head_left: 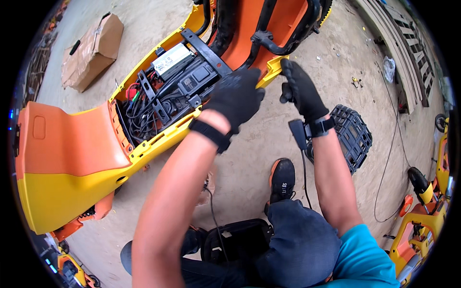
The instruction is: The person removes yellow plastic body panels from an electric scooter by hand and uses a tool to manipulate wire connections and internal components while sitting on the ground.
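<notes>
While at yellow scooter edge (pixel 269 72), gloved hands (pixel 235 98).

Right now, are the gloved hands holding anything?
Nothing is clearly held. The left hand rests on the yellow edge of the open scooter body by its wiring; its fingers are hidden. The right hand hangs free.

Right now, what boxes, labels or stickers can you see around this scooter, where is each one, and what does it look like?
Cardboard box: on the concrete floor at upper left, beyond the scooter body; brown, rectangular, crumpled, wrapped in tape.
Label on the silver controller box: in the open compartment, up and left of the gloved left hand; white rectangle with dark print.
Small label on the black module: beside that controller; pale patch, too small to make out.
</notes>
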Demonstrator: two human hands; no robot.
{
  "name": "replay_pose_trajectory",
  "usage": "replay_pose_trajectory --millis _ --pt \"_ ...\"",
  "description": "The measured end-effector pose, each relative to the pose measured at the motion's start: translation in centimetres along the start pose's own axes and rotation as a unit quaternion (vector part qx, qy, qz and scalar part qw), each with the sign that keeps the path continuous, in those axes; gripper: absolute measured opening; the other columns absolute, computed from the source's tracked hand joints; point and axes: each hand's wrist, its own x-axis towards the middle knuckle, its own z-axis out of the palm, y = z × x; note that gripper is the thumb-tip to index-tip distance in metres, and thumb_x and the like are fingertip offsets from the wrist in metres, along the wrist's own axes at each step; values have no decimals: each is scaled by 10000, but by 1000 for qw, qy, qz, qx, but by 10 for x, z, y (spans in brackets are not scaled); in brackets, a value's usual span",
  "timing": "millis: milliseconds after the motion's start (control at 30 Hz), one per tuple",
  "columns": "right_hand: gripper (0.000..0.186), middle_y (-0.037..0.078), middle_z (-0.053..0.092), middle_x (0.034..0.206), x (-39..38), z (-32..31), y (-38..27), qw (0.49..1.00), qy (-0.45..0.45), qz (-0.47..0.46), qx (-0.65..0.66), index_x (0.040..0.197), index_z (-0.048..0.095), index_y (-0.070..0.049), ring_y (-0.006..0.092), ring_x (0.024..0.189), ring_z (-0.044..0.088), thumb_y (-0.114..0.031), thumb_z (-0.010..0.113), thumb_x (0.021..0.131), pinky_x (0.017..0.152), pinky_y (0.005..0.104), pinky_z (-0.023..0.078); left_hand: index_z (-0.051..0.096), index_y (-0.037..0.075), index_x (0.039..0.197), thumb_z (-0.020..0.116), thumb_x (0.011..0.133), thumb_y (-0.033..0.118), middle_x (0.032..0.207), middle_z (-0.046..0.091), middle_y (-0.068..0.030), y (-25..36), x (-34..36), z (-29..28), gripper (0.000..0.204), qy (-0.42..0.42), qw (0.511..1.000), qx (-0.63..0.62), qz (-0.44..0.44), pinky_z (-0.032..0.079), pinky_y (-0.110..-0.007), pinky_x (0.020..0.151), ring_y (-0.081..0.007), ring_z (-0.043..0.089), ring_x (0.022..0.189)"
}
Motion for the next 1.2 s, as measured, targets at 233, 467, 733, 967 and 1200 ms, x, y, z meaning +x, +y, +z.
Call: replay_pose_trajectory --millis 233,467,733,967,1200 --pt "463 8 515 775 -3 0 24 999 -30 -3 46 1141 475 -45 55 478 454 -455 520 931 458 220 457 531 -1 1121 639 793 126 987 593 -186 -15 -68 -25 368 59 992 99 47 450 -433 823 -355 575 922" --pt "424 -24 425 662 -11 3 39 998 -36 1 58 1109 475 -83 62 484 451 -468 506 934 463 228 447 586 65 914 665 794 259 770 625 -95 -15 -54 -6 241 44 978 203 -9 427 -417 737 -277 609 809" --pt "438 -19 420 600 -13 9 44 999 2 -22 40 1000 483 -73 76 436 437 -506 481 933 423 225 426 580 85 899 694 772 304 704 625 -89 -19 -51 -4 278 53 982 178 -21 400 -417 686 -284 615 691" --pt "452 -6 468 623 -50 1 62 999 29 17 27 1119 496 -69 76 418 428 -486 444 954 403 223 410 554 71 867 659 804 317 742 597 -115 -20 -65 5 274 31 990 137 31 431 -403 675 -302 602 731" --pt "430 62 585 1059 -22 11 54 993 -26 18 115 1245 464 -78 62 511 414 -413 443 976 479 232 441 544 2 1109 662 769 162 1097 548 -205 -16 -84 -15 394 77 987 91 107 437 -430 904 -363 540 1029"
